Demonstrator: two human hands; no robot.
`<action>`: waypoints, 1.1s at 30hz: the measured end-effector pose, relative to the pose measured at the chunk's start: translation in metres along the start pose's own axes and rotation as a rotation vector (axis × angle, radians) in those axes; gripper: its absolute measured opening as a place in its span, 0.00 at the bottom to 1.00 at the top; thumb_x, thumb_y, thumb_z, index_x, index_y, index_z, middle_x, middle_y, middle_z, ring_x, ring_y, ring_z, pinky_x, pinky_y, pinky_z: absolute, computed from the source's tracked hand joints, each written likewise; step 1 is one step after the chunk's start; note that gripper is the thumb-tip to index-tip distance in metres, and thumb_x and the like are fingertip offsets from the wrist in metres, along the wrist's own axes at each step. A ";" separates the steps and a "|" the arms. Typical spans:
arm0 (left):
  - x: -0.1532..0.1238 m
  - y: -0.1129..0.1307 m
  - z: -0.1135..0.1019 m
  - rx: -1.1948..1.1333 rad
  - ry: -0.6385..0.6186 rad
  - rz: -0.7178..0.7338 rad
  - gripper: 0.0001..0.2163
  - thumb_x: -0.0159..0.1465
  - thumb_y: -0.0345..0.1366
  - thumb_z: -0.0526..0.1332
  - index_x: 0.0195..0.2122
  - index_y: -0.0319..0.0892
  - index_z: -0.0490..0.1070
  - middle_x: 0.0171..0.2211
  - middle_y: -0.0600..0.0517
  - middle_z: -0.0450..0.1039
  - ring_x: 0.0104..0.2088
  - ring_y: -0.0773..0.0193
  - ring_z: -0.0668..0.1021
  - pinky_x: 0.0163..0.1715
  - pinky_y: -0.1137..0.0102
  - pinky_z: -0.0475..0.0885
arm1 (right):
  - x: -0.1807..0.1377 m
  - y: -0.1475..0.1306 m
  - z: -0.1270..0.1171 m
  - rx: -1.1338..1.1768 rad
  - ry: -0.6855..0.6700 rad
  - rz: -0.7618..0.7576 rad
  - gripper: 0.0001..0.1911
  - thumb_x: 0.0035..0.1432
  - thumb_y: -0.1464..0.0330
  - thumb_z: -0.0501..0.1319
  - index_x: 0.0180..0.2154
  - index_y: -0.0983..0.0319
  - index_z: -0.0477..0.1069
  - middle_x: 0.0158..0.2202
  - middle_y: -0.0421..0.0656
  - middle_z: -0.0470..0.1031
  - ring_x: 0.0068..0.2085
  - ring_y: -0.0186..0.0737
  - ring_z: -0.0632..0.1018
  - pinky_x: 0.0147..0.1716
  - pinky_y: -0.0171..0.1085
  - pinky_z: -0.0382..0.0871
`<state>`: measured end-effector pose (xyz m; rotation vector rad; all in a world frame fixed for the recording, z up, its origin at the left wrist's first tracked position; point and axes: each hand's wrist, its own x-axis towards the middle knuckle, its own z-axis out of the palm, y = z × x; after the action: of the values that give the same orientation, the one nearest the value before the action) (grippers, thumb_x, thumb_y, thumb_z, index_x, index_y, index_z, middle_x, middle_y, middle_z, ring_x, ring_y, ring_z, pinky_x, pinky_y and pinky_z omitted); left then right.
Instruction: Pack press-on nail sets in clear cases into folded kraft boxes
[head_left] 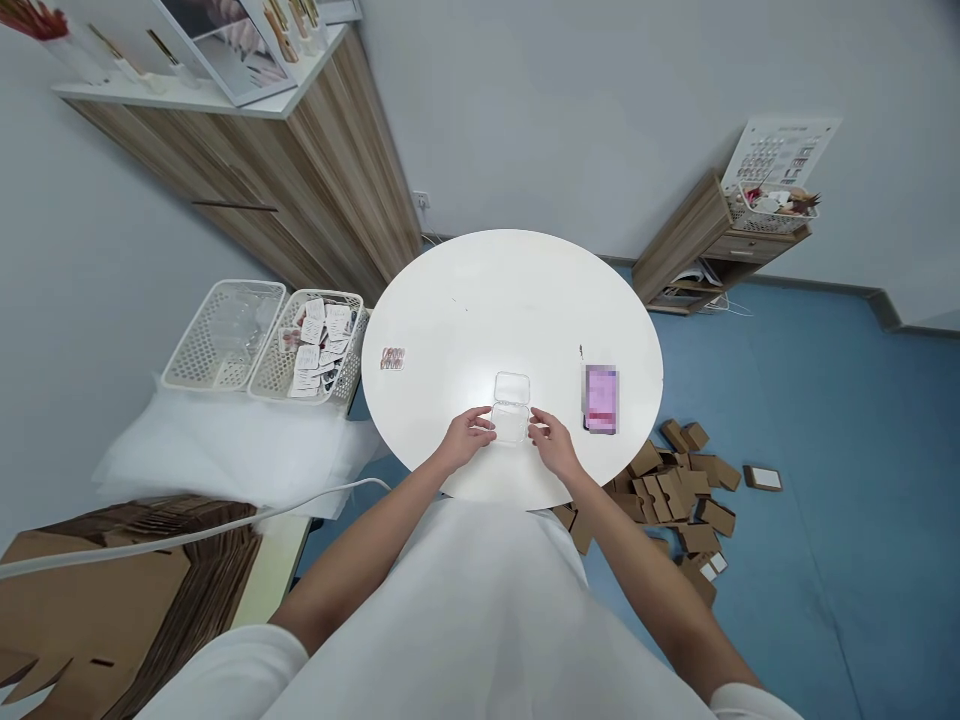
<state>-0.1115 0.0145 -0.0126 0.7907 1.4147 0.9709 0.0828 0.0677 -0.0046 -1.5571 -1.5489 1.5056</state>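
Clear plastic is catching the light near the front edge of the round white bench [510, 290], where a small clear plastic case [511, 410] is lying open, its lid folded back on the far side, away from the person. The left grip [471, 432] is closing on the left edge of the case's near half, with the fingers curling in and the thumb pressing at the rim. The right grip [553, 440] is doing the same on the right edge, its fingertips pinching the side of the case. Both forearms are reaching in from the bottom of the view over a white garment. Whether anything is lying inside the case is too small to tell.

Just to the right of the right grip, a pink blurred flat object [601, 398] is lying on the bench, near the case but apart from it. Well to the left, close to the bench's left rim, a small strip of reddish pieces [392, 359] is resting alone.

Beside the bench on the left, two white mesh baskets are sitting next to each other on a white-covered surface: the left basket [225, 335] is holding clear plastic items, and the right basket [319, 345] is holding printed cards and packets. On the blue floor to the right, brown cardboard boxes [675, 490] are lying scattered in a heap.
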 end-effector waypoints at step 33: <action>0.024 -0.044 0.009 0.515 0.077 0.013 0.20 0.48 0.24 0.54 0.44 0.42 0.66 0.39 0.50 0.68 0.37 0.64 0.71 0.39 0.69 0.66 | 0.000 0.046 0.022 0.081 -0.113 0.182 0.32 0.46 0.71 0.55 0.55 0.60 0.54 0.50 0.47 0.65 0.44 0.37 0.72 0.42 0.38 0.67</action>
<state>-0.1015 0.0184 -0.0622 1.1473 1.7587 0.6530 0.0810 0.0483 -0.0520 -1.6282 -1.4180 1.7609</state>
